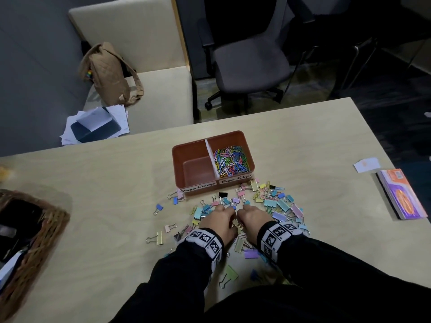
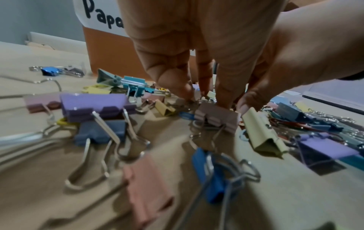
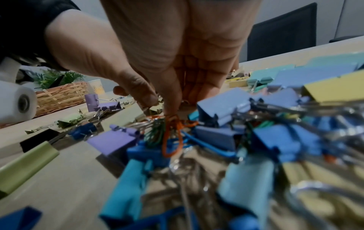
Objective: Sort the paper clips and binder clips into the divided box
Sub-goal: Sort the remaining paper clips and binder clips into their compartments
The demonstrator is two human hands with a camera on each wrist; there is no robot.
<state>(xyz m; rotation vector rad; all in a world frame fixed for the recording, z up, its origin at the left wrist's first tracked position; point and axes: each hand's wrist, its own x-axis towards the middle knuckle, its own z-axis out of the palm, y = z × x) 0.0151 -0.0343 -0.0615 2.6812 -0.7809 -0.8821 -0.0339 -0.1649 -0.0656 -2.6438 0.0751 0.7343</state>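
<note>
Roughly half done, by the look of it: right compartment of the divided box [image 1: 245,138] already heaped with paper clips [image 1: 231,160]; left compartment bare. Binder clips [image 1: 283,205] lay scattered on the table [image 1: 105,183] just near of the box, none sorted yet. Right hand [image 3: 177,54] pinched an orange paper clip [image 3: 171,140] out of the pile. Left hand [image 2: 206,46] had fingertips down on a pinkish binder clip [image 2: 217,119]; actual hold couldn't be told.

Handwritten labels on the box [image 1: 233,190] front: left reads "Paper Clamps"; right reads "Paper Cli", rest hidden.
</note>
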